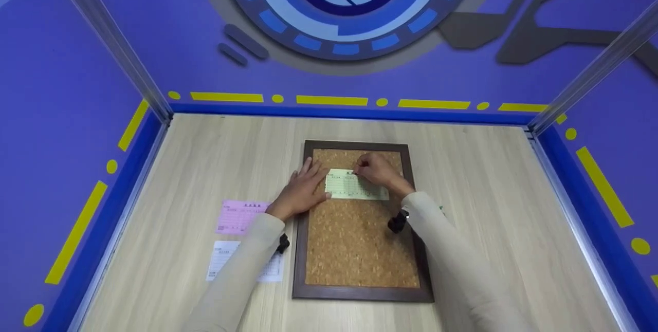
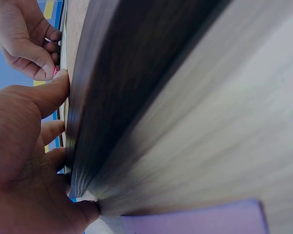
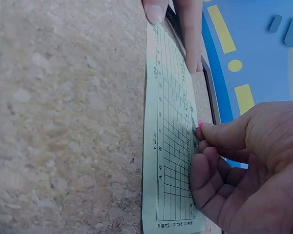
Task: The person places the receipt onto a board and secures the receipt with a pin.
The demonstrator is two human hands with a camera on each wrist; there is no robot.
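A light green printed form (image 1: 339, 185) lies across the upper part of a brown-framed corkboard (image 1: 362, 244). With fingers spread, my left hand (image 1: 300, 190) presses on the board's left side, its thumb at the form's left edge. My right hand (image 1: 379, 171) is over the form's top edge and pinches a pink push pin (image 3: 200, 124) between thumb and index finger. In the right wrist view the pin's tip is right at the form's upper margin, near its printed heading. The other right fingers curl down by the paper.
Left of the board, a pink form (image 1: 239, 216) and a white form (image 1: 221, 257) lie on the wooden table (image 1: 493, 167), both partly covered by my left arm. A small green item (image 1: 442, 210) peeks out beside my right sleeve. Blue panels (image 1: 128, 13) enclose the table's back and sides.
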